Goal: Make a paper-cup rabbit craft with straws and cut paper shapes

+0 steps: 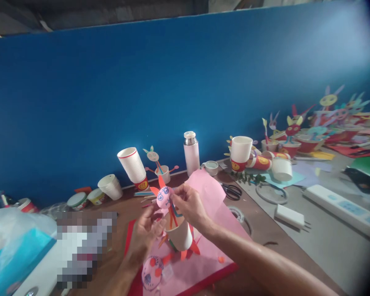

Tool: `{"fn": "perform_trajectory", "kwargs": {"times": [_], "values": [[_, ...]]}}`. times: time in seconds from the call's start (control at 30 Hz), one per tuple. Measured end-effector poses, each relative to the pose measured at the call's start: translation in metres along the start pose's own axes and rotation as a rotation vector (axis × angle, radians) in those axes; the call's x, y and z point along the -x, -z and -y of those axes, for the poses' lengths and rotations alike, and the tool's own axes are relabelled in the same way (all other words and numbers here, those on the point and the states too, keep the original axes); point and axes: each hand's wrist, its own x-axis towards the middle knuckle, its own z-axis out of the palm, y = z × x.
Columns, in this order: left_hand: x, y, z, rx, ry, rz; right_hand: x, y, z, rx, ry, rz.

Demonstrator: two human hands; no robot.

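Note:
A pink paper face with drawn blue eyes and orange paper ears stands above a white paper cup. Red and blue strips run from the face down into the cup. My right hand pinches the right edge of the face between thumb and fingers. On the other side, my left hand is half curled beside the cup rim, its fingers apart just under the face; contact there is hard to tell. Orange paper pieces stick out at the cup's base. A second round paper face lies on the pink paper.
Behind stand stacked paper cups, a finished cup figure and a thermos. Black scissors, a tape roll, a charger and a power strip lie rightward. A plastic bag is at left.

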Motion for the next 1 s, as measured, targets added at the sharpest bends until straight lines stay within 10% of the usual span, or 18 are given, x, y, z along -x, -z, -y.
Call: {"fn": "perform_trajectory", "kwargs": {"times": [1.0], "values": [[-0.004,-0.003,0.004,0.181,0.2,-0.071,0.012,-0.012,-0.021,0.084,0.04,0.065]]}}
